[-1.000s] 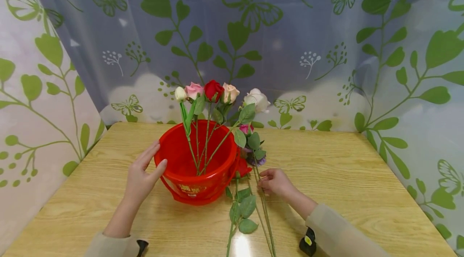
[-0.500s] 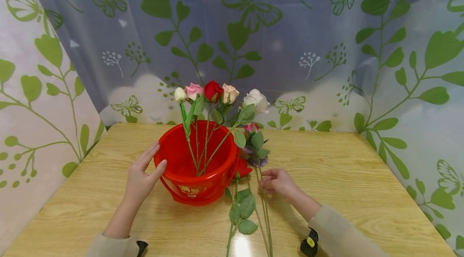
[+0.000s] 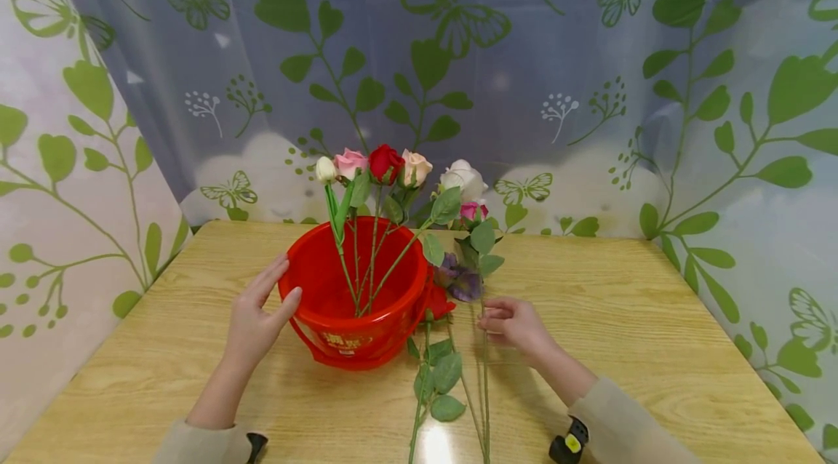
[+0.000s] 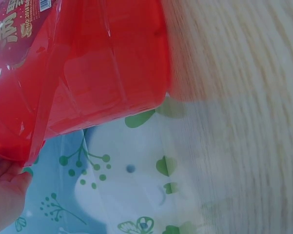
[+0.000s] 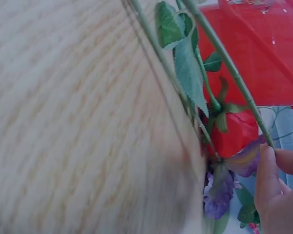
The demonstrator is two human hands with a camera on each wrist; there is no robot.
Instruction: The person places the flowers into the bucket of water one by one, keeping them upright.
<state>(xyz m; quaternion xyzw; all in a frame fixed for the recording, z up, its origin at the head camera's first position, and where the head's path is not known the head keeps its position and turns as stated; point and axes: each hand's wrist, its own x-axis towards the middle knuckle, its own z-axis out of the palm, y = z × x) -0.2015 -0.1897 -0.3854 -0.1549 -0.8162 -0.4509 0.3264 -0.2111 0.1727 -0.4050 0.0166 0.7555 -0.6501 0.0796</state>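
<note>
My left hand [image 3: 257, 318] rests against the left rim of a red bucket [image 3: 366, 340], fingers extended and thumb apart; in the left wrist view its fingers [image 4: 7, 170] touch the rim. Standing in the bucket are a white tulip [image 3: 325, 169] and several roses: pink [image 3: 350, 163], red [image 3: 386, 163], peach [image 3: 415, 168] and white [image 3: 463, 180]. To the right of the bucket, my right hand [image 3: 517, 326] pinches the stem of a deep-pink rose [image 3: 474, 212] between thumb and fingers. That stem [image 5: 229, 63] is raised above the table in the right wrist view.
Beside the bucket, a red flower [image 3: 437, 304] with a leafy stem and a purple flower [image 3: 461, 281] lie on the wooden table [image 3: 622, 348]. A patterned curtain [image 3: 563, 86] closes off the back and sides. A black wrist device [image 3: 568, 442] sits by my right sleeve.
My right hand has moved slightly right, carrying the deep-pink rose right and up, away from the purple flower, which shows more now. My left hand and the bucket have stayed still.
</note>
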